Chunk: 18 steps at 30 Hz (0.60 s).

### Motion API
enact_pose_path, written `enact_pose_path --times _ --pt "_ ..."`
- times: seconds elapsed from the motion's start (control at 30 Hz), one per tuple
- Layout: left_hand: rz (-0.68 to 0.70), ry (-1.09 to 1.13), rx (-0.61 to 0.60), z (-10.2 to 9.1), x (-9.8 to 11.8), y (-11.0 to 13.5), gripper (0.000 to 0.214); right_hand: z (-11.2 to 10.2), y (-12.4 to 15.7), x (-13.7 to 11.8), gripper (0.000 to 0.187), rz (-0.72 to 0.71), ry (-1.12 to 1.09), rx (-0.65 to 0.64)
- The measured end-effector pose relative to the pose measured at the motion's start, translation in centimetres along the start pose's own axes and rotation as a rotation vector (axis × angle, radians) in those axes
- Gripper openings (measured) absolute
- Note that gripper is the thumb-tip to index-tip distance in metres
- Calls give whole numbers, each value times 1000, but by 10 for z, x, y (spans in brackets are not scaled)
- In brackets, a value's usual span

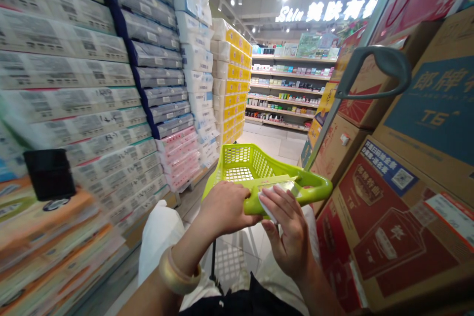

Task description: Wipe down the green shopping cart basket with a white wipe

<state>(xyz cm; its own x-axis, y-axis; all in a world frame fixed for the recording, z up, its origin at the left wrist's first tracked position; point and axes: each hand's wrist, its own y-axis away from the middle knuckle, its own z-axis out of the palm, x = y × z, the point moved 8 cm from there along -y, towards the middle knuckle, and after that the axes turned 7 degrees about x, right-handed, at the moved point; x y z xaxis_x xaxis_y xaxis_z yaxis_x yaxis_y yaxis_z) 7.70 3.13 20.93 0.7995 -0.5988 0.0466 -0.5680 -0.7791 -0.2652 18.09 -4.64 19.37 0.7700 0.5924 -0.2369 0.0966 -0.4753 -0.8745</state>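
Note:
A lime-green plastic shopping basket (255, 163) sits right in front of me in a shop aisle. My left hand (224, 207), with a pale bangle on the wrist, grips the basket's near rim. My right hand (289, 229) presses a small white cloth or wipe (276, 192) against the same rim, just right of the left hand. A grey trolley handle (374, 71) rises at the right above the basket.
Tall stacks of packaged tissue (111, 108) line the left side. Brown and red cardboard boxes (400, 197) are piled at the right. Shelves of goods (289, 94) stand at the aisle's far end. A small black device (50, 174) sits on the left stack.

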Motion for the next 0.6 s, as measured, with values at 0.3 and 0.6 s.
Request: enact_pose_path --times 0.3,0.6 --pt "-12 -1 -7 2 -1 1 40 -18 5 40 32 82 109 259" --pt "-21 9 -2 -1 -1 1 43 3 5 8 39 -3 25 127"
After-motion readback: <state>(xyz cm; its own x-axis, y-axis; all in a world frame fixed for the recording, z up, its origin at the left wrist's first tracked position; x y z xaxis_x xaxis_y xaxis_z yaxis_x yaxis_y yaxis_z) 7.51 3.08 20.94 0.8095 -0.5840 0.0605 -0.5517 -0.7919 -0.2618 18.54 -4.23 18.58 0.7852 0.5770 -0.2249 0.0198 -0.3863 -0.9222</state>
